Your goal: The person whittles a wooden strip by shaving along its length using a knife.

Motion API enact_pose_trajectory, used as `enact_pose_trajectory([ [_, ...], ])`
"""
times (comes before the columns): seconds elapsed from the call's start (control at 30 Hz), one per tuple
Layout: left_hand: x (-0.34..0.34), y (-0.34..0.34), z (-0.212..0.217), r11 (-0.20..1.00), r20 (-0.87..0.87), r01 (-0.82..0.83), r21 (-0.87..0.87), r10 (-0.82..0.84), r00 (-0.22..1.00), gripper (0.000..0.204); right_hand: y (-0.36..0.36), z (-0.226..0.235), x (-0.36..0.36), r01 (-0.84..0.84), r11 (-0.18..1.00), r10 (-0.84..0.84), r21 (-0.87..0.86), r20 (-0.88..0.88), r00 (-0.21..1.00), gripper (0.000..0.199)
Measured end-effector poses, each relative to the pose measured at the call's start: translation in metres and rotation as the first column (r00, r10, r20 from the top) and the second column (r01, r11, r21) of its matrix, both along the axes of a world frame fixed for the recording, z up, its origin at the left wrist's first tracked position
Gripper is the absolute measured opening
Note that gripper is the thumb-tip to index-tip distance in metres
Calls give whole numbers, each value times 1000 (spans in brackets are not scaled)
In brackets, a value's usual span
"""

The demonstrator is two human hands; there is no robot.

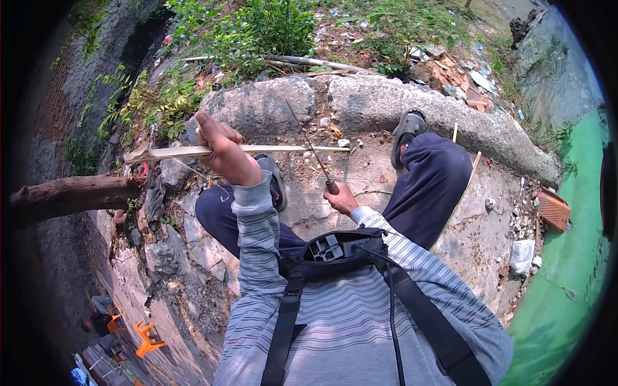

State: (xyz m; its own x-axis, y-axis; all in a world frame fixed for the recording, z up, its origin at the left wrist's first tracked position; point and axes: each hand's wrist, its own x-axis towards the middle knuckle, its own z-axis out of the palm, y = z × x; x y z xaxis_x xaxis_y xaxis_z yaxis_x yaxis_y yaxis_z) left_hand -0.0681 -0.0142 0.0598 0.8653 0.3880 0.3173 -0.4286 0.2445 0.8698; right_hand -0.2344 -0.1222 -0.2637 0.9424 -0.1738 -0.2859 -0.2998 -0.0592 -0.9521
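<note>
My left hand (pixel 226 153) is raised, its fingers closed round a long pale strip of split wood or bamboo (pixel 283 148). The strip lies almost level across my view, broad and rough at its left end and thin at its right. A dark handle pokes out of my right hand (pixel 342 200), which grips a knife (pixel 332 187). Its long narrow blade slants up and left, crossing the strip in this view; whether the two touch I cannot tell. A thin curved piece (pixel 373 192) shows beside the right hand.
My shoes (pixel 411 125) rest on concrete before a low stone kerb (pixel 386 100), with shrubs (pixel 283 29) and litter beyond. A tree trunk (pixel 77 193) juts in at left. Another strip (pixel 465 185) lies beside my right leg. Orange stools (pixel 148 339) stand lower left, and a brick (pixel 553 209) at right.
</note>
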Motion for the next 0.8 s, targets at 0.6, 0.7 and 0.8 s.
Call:
enact_pose_trajectory([
  [0.6,-5,4,1,999,-35,37,-24,-37,999,55,0,7,2,71,983,-28,170,-245,969,21],
  [0.7,-3,0,2,1000,-41,18,-22,-19,999,56,-4,1,0,104,974,-45,200,-278,960,20],
  [0.8,-3,2,3,1000,-41,-9,-19,9,999,58,-1,7,-1,101,978,-52,183,-256,965,22],
])
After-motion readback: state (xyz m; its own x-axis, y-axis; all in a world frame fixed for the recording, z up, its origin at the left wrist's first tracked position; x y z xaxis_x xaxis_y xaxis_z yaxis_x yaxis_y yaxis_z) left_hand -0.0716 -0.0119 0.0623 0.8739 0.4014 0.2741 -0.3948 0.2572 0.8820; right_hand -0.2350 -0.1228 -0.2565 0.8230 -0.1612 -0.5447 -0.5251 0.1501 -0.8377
